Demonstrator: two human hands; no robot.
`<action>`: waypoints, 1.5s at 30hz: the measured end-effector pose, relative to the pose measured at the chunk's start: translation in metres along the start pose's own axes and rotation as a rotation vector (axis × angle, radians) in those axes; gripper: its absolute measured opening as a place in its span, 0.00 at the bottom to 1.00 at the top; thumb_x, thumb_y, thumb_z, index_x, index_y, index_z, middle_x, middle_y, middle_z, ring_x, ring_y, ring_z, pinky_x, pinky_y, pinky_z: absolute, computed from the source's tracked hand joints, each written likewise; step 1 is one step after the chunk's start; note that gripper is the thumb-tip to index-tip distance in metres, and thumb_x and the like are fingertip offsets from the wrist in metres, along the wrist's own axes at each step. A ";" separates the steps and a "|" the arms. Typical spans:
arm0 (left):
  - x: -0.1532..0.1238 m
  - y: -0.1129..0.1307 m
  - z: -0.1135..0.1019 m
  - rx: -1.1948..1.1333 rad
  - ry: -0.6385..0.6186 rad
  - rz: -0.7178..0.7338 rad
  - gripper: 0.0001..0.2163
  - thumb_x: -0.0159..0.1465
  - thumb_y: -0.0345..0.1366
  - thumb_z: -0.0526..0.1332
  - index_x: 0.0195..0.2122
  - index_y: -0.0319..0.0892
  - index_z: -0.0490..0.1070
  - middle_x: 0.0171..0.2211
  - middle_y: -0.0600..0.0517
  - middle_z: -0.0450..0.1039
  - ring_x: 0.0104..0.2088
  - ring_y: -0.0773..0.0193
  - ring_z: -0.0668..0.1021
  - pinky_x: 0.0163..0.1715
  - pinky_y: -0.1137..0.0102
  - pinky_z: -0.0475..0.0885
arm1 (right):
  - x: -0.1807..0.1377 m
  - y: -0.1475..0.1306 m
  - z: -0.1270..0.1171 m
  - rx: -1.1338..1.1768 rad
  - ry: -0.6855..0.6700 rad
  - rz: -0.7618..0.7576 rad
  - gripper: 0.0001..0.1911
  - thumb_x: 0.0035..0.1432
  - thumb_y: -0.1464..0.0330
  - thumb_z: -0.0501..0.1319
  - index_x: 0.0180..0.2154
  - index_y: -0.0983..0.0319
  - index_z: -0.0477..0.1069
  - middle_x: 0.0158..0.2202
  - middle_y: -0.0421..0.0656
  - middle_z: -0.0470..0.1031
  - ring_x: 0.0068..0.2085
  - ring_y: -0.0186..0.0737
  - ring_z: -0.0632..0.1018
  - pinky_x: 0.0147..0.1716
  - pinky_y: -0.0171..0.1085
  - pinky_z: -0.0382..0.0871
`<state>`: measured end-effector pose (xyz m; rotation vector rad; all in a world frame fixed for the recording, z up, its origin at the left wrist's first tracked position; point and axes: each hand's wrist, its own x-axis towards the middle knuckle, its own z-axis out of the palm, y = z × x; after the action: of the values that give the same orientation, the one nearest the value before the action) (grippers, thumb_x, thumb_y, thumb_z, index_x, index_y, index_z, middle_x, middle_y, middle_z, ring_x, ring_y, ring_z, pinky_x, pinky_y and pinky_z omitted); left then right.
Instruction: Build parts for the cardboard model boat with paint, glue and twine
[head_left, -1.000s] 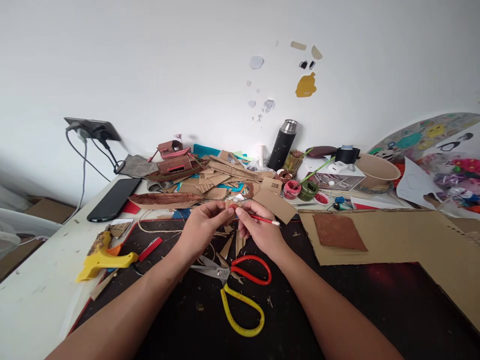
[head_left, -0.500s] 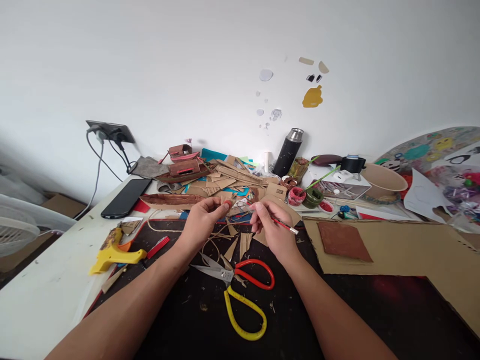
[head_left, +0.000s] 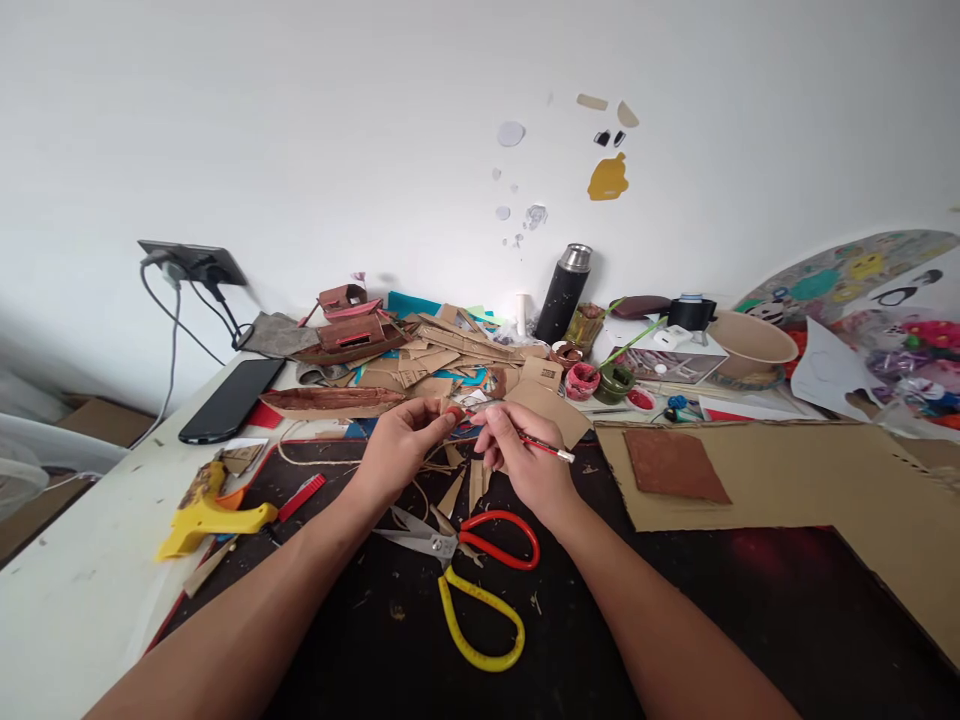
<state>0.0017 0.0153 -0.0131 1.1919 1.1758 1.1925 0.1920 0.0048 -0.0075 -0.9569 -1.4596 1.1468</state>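
Observation:
My right hand [head_left: 529, 450] is closed around a red and black pencil [head_left: 555, 452], whose white end sticks out to the right. The pencil's front end points toward my left hand [head_left: 409, 445]. That hand's thumb and forefinger are pinched together, and whatever is between them is too small and covered to make out. The two hands are close together, fingertips almost meeting over the black mat [head_left: 375, 640]. Just below them lie scissors [head_left: 446, 545] with one red and one yellow handle, blades spread. Cardboard scraps [head_left: 480, 482] lie between the hands and the scissors.
On the left are a yellow glue gun [head_left: 217, 515], a red cutter [head_left: 301, 497] and a black phone [head_left: 231, 400]. Behind stand brown model boats [head_left: 352, 335], a cardboard pile [head_left: 465, 345], a black flask [head_left: 562, 295] and paint jars [head_left: 581, 380]. A cardboard sheet [head_left: 787, 480] lies right.
The whole view has shifted slightly, so things appear further left and a little higher. My fingertips have come closer together, and the pencil is still in my right hand.

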 end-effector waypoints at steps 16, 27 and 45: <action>0.001 -0.001 0.001 -0.088 0.028 -0.036 0.22 0.50 0.54 0.80 0.33 0.41 0.83 0.32 0.51 0.80 0.32 0.64 0.75 0.36 0.70 0.68 | 0.000 0.003 0.001 -0.040 -0.024 -0.012 0.27 0.73 0.45 0.58 0.39 0.60 0.81 0.28 0.41 0.77 0.24 0.33 0.76 0.22 0.31 0.69; 0.003 -0.004 0.005 -0.259 0.093 -0.089 0.21 0.45 0.51 0.83 0.26 0.41 0.78 0.27 0.53 0.75 0.29 0.67 0.69 0.32 0.71 0.62 | -0.002 0.011 0.003 -0.143 -0.044 -0.093 0.24 0.77 0.50 0.56 0.38 0.59 0.78 0.28 0.40 0.76 0.24 0.34 0.77 0.25 0.33 0.72; 0.005 -0.008 0.004 -0.250 0.101 -0.070 0.20 0.46 0.50 0.83 0.28 0.41 0.81 0.29 0.52 0.78 0.29 0.66 0.71 0.32 0.70 0.64 | -0.004 0.011 0.004 -0.183 -0.072 -0.114 0.22 0.78 0.53 0.55 0.37 0.59 0.77 0.29 0.40 0.77 0.24 0.34 0.77 0.26 0.33 0.72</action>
<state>0.0058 0.0205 -0.0214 0.9056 1.0962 1.3161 0.1882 0.0032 -0.0191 -0.9517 -1.6780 0.9859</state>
